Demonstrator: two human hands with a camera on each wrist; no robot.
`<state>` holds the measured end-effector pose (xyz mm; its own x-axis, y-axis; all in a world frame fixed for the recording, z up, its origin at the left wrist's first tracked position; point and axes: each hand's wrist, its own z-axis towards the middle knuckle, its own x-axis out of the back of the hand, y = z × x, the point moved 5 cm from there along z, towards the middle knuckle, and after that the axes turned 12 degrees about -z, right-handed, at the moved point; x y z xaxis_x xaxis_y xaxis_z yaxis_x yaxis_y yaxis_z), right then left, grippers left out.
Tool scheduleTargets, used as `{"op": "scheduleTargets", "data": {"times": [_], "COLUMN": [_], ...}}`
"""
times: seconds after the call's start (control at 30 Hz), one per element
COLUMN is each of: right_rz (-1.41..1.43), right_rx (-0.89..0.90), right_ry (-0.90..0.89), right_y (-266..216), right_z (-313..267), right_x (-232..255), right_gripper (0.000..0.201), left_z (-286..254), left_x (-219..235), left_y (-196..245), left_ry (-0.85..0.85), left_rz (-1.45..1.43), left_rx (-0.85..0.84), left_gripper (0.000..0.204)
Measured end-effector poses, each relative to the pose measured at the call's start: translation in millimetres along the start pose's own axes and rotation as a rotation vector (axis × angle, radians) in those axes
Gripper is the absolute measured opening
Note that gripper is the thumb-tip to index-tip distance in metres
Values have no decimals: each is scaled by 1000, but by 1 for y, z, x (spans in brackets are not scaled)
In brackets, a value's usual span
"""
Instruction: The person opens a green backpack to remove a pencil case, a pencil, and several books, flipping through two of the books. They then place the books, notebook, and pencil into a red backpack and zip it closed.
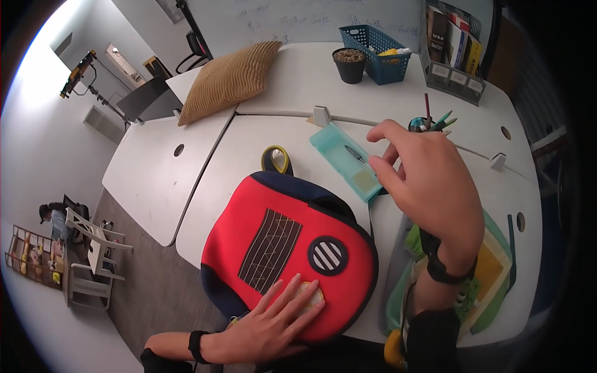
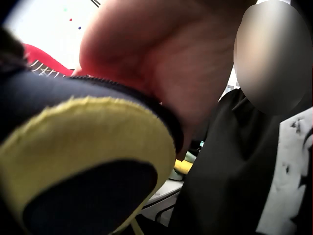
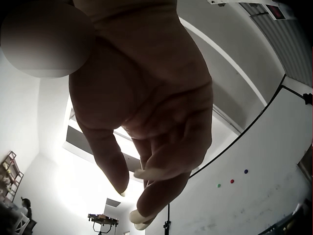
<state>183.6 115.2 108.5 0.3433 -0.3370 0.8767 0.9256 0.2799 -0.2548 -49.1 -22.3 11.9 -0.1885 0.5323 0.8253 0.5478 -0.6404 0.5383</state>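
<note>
A red and navy backpack (image 1: 280, 248) lies on the white table, with a dark patch and a striped round badge on its front. My left hand (image 1: 267, 323) rests on its lower part, fingers spread over a pale round badge (image 1: 309, 297). In the left wrist view the hand (image 2: 161, 63) is beside the bag's navy and yellow side (image 2: 98, 122). My right hand (image 1: 429, 180) is raised with bent fingers beside an open teal case (image 1: 339, 152) that holds a dark pen-like item (image 1: 356, 154). Nothing shows between the right hand's fingers (image 3: 146, 142).
Behind stand a brown cushion (image 1: 233, 81), a potted plant (image 1: 349, 67), a blue basket (image 1: 388, 68) and a book rack (image 1: 457, 84). Pencils (image 1: 443, 121) stand partly hidden behind the right hand. Green and yellow items (image 1: 491, 267) lie under the right forearm. A person sits far left.
</note>
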Motion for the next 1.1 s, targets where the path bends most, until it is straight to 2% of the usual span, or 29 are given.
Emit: {"op": "scheduleTargets", "data": {"times": [0.13, 0.23, 0.3, 0.37, 0.43, 0.53, 0.6, 0.63, 0.67, 0.77, 0.87, 0.97, 1.07, 1.1], "right_rz": [21, 47, 60, 63, 55, 123, 147, 159, 191, 129, 33, 107, 206, 215], "right_rx": [21, 44, 55, 78, 120, 272, 488, 599, 641, 718, 684, 685, 534, 551], "right_ry": [4, 22, 22, 11, -15, -247, -304, -332, -361, -508, -695, -664, -762, -769], "right_y": [-4, -5, -5, -7, -14, -30, -48, -58, -67, -92, -107, -107, -102, -101], "right_z": [-2, -2, -3, -6, -9, -12, -16, -20, -25, -34, -44, -40, -32, -30], "right_x": [-1, 2, 1, 1, 0, -12, -24, -32, -44, -91, -135, -136, -130, -132], "right_gripper": [22, 20, 19, 18, 15, 13, 15, 15, 24, 32, 39, 42, 47, 47], "left_z": [-15, -16, -39, -57, -71, -82, -84, -83, -82, -81, -84, -87, -87, -87], "left_x": [-2, 45, 69, 89, 92, 80, 67, 65, 64, 60, 57, 51, 46, 45], "left_y": [-23, -43, -72, -78, -91, -109, -116, -115, -115, -115, -119, -122, -124, -124], "left_ry": [154, 406, 699, 900, 936, 929, 909, 900, 890, 899, 934, 949, 965, 969], "left_rz": [235, -32, -362, -287, -200, -120, -133, -114, -96, -66, -86, -83, -64, -61], "left_rx": [18, 107, 568, 578, 654, 674, 677, 676, 677, 668, 671, 693, 678, 666], "left_gripper": [62, 34, 24, 26, 26, 25, 23, 23, 22, 21, 20, 20, 20, 20]}}
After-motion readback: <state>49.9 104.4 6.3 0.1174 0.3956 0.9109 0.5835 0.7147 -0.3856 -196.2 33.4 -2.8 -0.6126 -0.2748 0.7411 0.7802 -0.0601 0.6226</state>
